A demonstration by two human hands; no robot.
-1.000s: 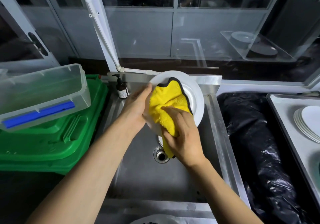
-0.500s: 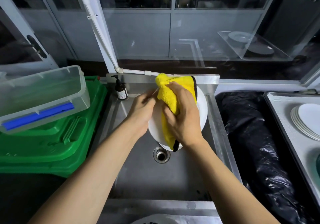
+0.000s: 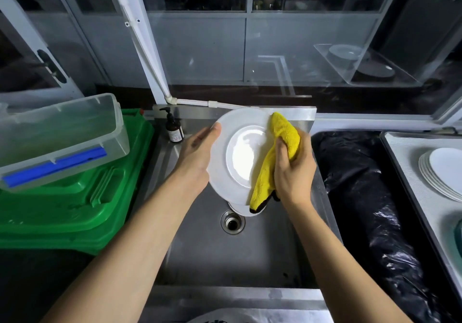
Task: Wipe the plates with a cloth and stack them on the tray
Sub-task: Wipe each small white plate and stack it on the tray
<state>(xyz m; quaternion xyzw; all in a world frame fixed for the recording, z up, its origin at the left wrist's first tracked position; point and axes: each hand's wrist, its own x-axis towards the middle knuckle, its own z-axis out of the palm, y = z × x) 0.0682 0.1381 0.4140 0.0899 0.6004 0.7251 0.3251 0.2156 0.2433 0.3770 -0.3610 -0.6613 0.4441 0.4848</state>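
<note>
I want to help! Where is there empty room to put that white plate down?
Bare grey tray left of the stacked white plates; bare steel sink floor nearer than the round drain. Crowded: clear plastic tub atop green crates, left.

Left hand [image 3: 197, 157], right hand [image 3: 293, 170] and forearms seemingly bare throughout.

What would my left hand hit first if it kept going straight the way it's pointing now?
Probably the sink's raised back ledge. The left hand, holding the white plate by its rim, points up and away, just right of the pump bottle. Depth is unclear, so the plate's far edge might touch first.
</note>
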